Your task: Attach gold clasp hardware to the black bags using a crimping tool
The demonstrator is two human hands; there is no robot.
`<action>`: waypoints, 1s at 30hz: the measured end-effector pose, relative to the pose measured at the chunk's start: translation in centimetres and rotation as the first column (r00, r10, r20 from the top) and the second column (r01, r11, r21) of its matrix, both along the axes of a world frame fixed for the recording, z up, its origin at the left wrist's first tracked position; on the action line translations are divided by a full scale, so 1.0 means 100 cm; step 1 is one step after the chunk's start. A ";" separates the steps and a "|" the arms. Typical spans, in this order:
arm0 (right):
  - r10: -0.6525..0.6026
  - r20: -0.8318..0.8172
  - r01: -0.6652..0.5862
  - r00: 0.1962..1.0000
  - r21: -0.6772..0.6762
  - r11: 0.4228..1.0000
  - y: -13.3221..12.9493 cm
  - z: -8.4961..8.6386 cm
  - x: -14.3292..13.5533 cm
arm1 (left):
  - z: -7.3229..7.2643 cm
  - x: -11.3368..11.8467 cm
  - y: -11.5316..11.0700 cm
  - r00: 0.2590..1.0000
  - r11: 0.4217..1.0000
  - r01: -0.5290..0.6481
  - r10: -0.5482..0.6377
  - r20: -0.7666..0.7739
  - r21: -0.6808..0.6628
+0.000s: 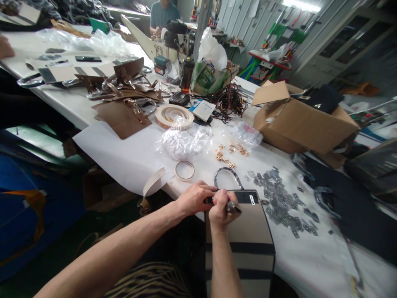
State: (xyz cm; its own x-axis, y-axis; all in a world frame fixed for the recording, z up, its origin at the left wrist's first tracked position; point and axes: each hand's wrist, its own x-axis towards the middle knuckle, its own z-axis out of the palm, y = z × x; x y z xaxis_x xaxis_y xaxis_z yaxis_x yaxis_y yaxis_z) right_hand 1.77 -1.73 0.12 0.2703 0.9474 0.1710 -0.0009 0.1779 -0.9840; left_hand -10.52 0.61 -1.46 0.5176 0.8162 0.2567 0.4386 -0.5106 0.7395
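One dark-handled tool (pixel 233 207) in right hand (pixel 221 207) over striped panel (pixel 245 225).

On our desk (pixel 291 265), we have the box (pixel 307 124) at upper right, right of the cords (pixel 229 101). Near centre, the tape roll (pixel 175 171) lies before a bag (pixel 186 142); small plates (pixel 281 198) lie right of the panel (pixel 248 227).

Workshop, leather-goods type: long white worktable (pixel 124 161) with brown leather pieces (pixel 122 118), loose metal plates (pixel 279 203), gold-coloured fittings (pixel 221 155), rolls of tape (pixel 174 116); green-framed machines (pixel 281 31) and metal-clad walls (pixel 245 25) behind.
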 end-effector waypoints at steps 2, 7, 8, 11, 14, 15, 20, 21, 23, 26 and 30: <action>-0.114 -0.030 0.116 0.993 0.067 0.991 0.012 0.007 0.004 | -0.001 -0.001 0.000 1.000 1.000 -0.003 0.003 0.029 -0.003; -0.012 -0.328 0.052 0.945 0.112 0.992 0.041 0.037 0.021 | -0.008 -0.002 0.001 0.996 0.998 -0.065 0.065 0.063 -0.003; 0.030 -0.348 0.008 0.937 0.106 0.994 0.046 0.041 0.023 | -0.009 -0.002 0.001 0.996 0.998 -0.064 0.064 0.063 0.004; 0.134 -0.342 -0.125 0.930 0.049 0.991 0.058 0.042 0.020 | -0.007 -0.001 0.003 0.997 0.999 -0.054 0.053 0.052 0.009; 0.164 -0.301 -0.178 0.939 -0.019 0.984 0.064 0.034 0.011 | -0.002 -0.002 0.005 0.998 0.999 -0.028 0.029 0.048 -0.016; 0.161 -0.289 -0.178 0.944 -0.036 0.983 0.065 0.032 0.008 | 0.000 -0.002 0.005 0.999 0.999 -0.021 0.022 0.049 -0.025; 0.161 -0.212 -0.173 0.964 -0.037 0.984 0.058 0.022 0.007 | 0.005 -0.002 0.009 0.999 0.999 0.006 -0.004 0.052 -0.048; 0.177 -0.173 -0.184 0.969 -0.026 0.983 0.054 0.019 0.008 | 0.005 -0.002 0.009 0.999 0.999 0.008 -0.005 0.053 -0.050; 0.206 -0.089 -0.207 0.974 -0.002 0.978 0.047 0.013 0.011 | 0.007 -0.002 0.010 0.999 0.999 0.010 -0.007 0.053 -0.050; 0.237 -0.086 -0.235 0.968 0.027 0.972 0.042 0.012 0.015 | 0.009 -0.001 0.010 0.999 0.999 0.012 -0.010 0.043 -0.044; 0.315 -0.235 -0.293 0.919 0.127 0.948 0.042 0.045 0.023 | 0.007 0.000 0.008 0.999 0.998 -0.044 0.044 -0.003 -0.042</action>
